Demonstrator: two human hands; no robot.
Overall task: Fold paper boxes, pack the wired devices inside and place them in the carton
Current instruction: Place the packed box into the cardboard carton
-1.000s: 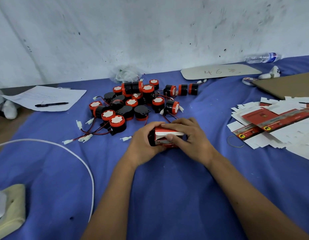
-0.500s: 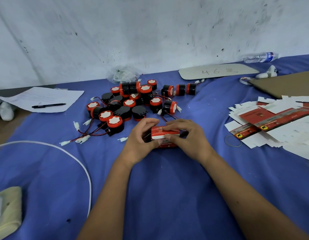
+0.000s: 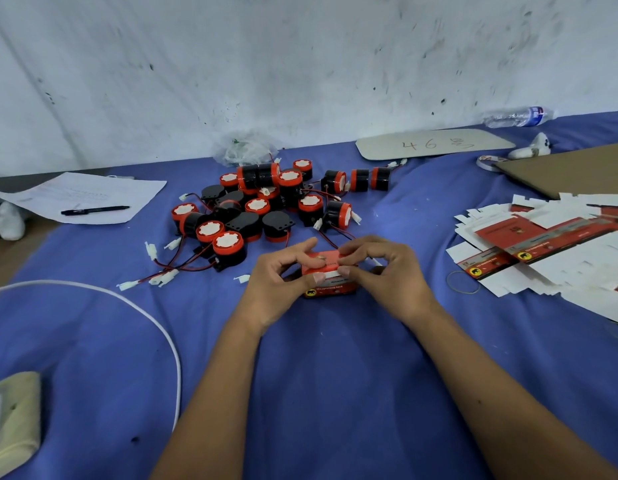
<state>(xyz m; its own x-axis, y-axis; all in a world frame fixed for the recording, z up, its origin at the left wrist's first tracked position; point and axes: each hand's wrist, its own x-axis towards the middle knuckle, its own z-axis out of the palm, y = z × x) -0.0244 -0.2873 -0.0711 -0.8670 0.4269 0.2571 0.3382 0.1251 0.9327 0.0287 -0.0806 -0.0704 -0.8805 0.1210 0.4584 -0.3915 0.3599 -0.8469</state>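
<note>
As fingers curl — both hands [image 3: 335,278] pinch box [image 3: 326,277].

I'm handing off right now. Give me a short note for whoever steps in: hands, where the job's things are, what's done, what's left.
Left hand and right hand both grip the red paper box over the blue cloth, fingers working its top flap.
Pile of wired devices lies just behind the box.
Flat box blanks are stacked at right.
Brown cardboard sits far right; whether it is the carton cannot be told.
Done: one box folded, nearly closed.
Left: finish closing it, place it in the carton, then fold and pack the rest.
</note>
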